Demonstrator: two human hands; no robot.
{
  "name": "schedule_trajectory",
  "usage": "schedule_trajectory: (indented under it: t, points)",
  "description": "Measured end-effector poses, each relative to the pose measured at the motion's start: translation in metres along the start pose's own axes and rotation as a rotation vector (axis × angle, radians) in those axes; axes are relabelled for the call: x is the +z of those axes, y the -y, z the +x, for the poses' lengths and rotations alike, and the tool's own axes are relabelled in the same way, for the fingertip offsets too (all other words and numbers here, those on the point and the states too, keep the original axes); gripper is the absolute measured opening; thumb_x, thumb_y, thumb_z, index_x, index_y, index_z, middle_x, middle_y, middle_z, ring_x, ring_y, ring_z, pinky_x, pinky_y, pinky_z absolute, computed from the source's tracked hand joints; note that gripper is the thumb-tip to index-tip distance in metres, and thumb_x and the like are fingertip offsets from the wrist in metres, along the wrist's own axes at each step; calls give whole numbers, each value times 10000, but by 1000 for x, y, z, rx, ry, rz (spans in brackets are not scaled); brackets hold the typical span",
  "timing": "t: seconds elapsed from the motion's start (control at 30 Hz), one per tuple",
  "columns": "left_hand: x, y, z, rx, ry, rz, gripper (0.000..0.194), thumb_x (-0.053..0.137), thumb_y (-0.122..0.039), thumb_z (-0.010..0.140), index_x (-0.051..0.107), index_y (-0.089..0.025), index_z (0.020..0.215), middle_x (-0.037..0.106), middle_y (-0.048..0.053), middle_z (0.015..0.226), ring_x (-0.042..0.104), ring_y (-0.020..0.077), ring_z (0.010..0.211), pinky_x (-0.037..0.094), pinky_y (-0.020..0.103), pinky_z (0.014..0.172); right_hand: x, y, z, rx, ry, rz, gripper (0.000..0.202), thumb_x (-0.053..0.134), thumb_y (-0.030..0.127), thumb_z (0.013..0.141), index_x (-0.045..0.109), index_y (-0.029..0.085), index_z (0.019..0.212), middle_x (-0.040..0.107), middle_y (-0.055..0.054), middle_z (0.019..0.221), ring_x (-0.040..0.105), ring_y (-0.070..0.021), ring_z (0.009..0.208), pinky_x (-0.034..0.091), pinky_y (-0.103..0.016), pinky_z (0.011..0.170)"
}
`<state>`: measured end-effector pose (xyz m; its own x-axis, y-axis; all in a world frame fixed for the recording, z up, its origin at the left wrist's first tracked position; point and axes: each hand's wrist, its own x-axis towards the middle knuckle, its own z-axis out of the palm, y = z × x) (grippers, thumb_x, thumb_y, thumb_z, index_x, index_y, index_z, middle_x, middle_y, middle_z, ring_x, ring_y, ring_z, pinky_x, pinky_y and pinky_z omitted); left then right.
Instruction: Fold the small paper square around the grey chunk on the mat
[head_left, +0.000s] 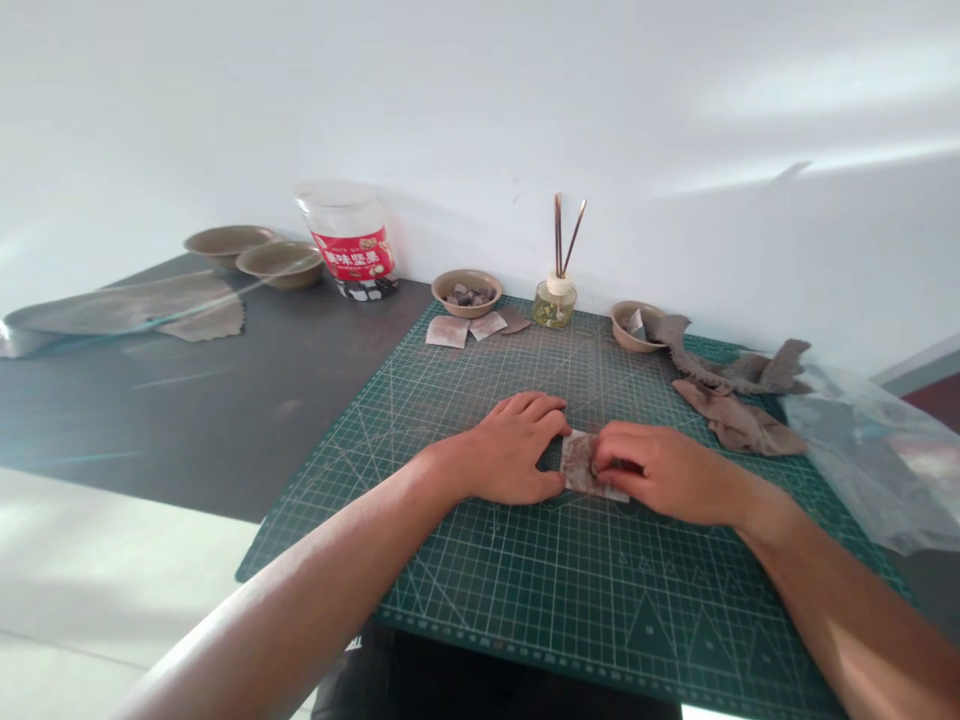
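A small, brown-smudged square of what looks like sandpaper [577, 462] lies flat on the green cutting mat [517, 570]. My left hand [517, 450] steadies its left side, with the thumb and forefinger parted at the near and far corners. On the sheet's right part, the fingers of my right hand [664, 470] are curled into a pinch, pressed down. Whatever they grip is too small and too covered to make out. Behind my hands, two whitish sheets [447, 331] and a brown one [514, 320] lie in front of a bowl of dark stone-like bits [469, 295].
A reed diffuser [555, 300] stands by the wall. To its right are a small bowl [637, 338], crumpled cloths [742, 418] and a clear plastic bag [877, 450]. Leftward stand a plastic tub [351, 255], two bowls [281, 272] and a spread cloth [199, 305].
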<state>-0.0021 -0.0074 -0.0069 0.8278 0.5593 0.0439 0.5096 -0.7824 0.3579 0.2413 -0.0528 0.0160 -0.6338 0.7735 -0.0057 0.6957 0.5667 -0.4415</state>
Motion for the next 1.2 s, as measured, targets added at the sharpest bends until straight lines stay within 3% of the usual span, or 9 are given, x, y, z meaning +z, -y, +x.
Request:
schedule_trajectory:
  t: [0.07,0.2,0.37,0.57,0.73,0.9,0.97,1.07,1.2]
  points:
    - [0,0,0,2,4,-6,512,627,-479,858,513,-231,1292,343,92,1557,230,312,1476,234,492,1193,2,1,-1,0,8,2,90,554,222,966,640,237,944,656,-12,985,628,-164,845,468,-293,757]
    - [0,0,0,-13,0,-5,483,612,-461,868,517,-229,1281,343,98,1556,233,321,1473,244,513,1183,1,-6,0,110,-146,-86,68,566,233,959,633,225,946,656,-23,974,628,-189,871,464,-329,798]
    - [1,1,0,-7,7,-4,507,625,-476,858,508,-241,1292,340,86,1561,225,319,1474,243,505,1184,2,-1,-2,1,10,14,75,579,236,955,639,239,910,661,-8,949,632,-167,839,473,-291,757]
    - [-1,-1,0,-19,10,-9,472,614,-453,868,511,-238,1276,339,90,1561,222,314,1477,239,507,1185,3,-6,1,126,-173,-60,87,570,263,956,642,226,923,656,-28,941,624,-183,829,461,-308,726]
    - [-1,-1,0,-12,10,-20,493,627,-467,858,519,-240,1281,344,85,1559,233,316,1471,240,508,1187,3,0,-4,22,2,64,82,599,265,950,639,238,884,658,-2,923,623,-166,833,462,-288,740]
    - [-1,-1,0,-19,10,-15,482,612,-454,872,511,-236,1289,334,89,1565,222,319,1475,245,515,1184,3,-4,-2,154,-159,-29,68,598,253,947,641,231,899,648,-13,923,619,-178,824,448,-309,734]
    - [-2,-1,0,-17,16,-16,479,612,-458,872,514,-235,1285,337,92,1562,225,320,1473,246,518,1183,2,-5,-3,162,-133,-23,66,622,256,933,644,232,876,644,-3,888,612,-172,800,444,-302,716]
    - [-2,-1,-1,-9,15,-22,493,613,-472,870,517,-234,1291,339,93,1560,235,318,1469,248,513,1184,5,2,-3,48,-28,47,69,601,255,953,643,239,901,646,4,927,612,-159,840,450,-287,746]
    - [-1,-1,0,-14,0,-18,484,613,-452,869,516,-234,1290,337,93,1561,231,310,1472,248,512,1185,5,1,-1,106,-113,-21,81,568,251,970,636,231,932,642,-11,980,614,-172,871,442,-304,762]
